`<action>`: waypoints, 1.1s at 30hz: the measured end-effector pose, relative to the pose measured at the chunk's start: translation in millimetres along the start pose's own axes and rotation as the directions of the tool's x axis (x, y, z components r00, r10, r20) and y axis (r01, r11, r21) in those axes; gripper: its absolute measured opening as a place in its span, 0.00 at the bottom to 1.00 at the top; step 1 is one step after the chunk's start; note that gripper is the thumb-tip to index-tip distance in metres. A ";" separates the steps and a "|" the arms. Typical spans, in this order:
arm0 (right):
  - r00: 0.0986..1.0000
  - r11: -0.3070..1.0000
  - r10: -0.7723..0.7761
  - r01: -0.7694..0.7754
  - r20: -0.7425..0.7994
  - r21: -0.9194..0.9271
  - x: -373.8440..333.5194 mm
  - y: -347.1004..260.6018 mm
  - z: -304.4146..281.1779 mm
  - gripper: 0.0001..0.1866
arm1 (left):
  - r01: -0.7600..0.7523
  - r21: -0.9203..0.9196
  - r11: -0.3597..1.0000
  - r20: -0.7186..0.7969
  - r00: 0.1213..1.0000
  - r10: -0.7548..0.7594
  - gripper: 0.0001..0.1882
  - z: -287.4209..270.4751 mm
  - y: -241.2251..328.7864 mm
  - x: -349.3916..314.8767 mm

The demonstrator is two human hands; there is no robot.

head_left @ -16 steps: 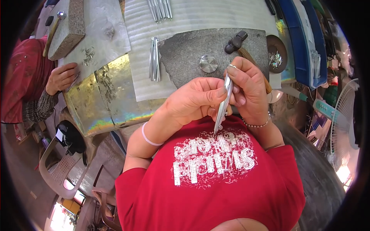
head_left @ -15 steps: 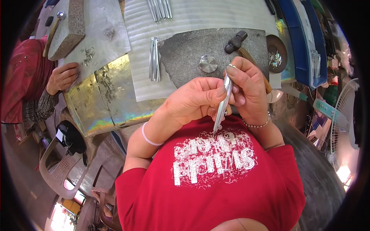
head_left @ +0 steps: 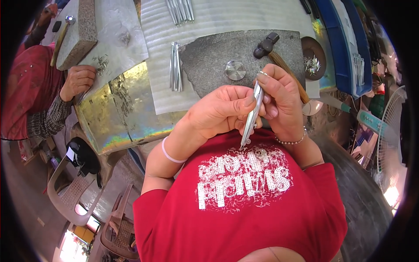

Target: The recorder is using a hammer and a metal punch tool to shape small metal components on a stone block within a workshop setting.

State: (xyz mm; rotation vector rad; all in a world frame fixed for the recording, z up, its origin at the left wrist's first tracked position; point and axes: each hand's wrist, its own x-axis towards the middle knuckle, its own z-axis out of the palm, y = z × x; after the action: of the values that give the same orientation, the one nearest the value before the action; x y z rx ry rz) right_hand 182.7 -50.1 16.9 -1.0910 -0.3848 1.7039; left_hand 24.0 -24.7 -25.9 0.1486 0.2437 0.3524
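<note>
In front of my chest I hold a slim, tapered silver metal piece (head_left: pixel 250 122), tilted with its narrow end toward my shirt. My left hand (head_left: pixel 229 107) pinches it from the side between thumb and fingers. My right hand (head_left: pixel 281 89) grips its upper end, thumb and forefinger pressed together near the top. Whether a tiny part is also between those fingertips, I cannot tell. Just beyond my hands lies a grey stone slab (head_left: pixel 209 56) with a round metal disc (head_left: pixel 235 70) and a hammer (head_left: pixel 281 61) on it.
Silver metal strips (head_left: pixel 175 67) lie left of the slab, and more strips (head_left: pixel 180 11) farther back. A brown bowl (head_left: pixel 313 65) holds small pins, beside a blue tray (head_left: pixel 336 48). A fan (head_left: pixel 393 126) stands right. At left, a co-worker's hand (head_left: pixel 80 81) rests near loose pins (head_left: pixel 101 65).
My hands keep nearly the same hold on the metal piece. The co-worker's hand at left has shifted slightly toward the loose pins, and another arm shows at the upper left.
</note>
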 end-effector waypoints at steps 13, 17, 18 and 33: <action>0.994 0.996 0.080 -0.078 0.074 -0.033 -2.8 -7.6 -0.6 0.09 | -0.030 0.165 0.986 -0.222 0.973 0.067 0.13 39.1 -4.4 -11.6; 0.997 0.987 0.008 0.005 0.076 -0.162 -5.9 -12.3 -1.3 0.08 | 0.008 0.285 0.958 -0.284 0.956 0.077 0.12 44.5 0.8 -14.0; 0.997 0.974 -0.022 0.038 0.074 -0.222 -6.6 -14.0 -1.7 0.07 | 0.026 0.351 0.936 -0.266 0.961 0.073 0.12 44.1 2.0 -14.0; 0.980 0.958 -0.176 0.150 -0.091 -0.243 -4.4 -7.7 -0.5 0.06 | 0.249 0.629 0.736 -0.379 0.925 0.010 0.11 61.1 34.7 2.0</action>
State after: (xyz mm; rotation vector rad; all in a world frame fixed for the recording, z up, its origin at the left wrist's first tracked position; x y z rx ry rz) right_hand 187.8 -50.8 24.2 -1.2839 -0.6004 1.4699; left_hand 30.5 2.0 38.8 0.7901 0.7462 0.1394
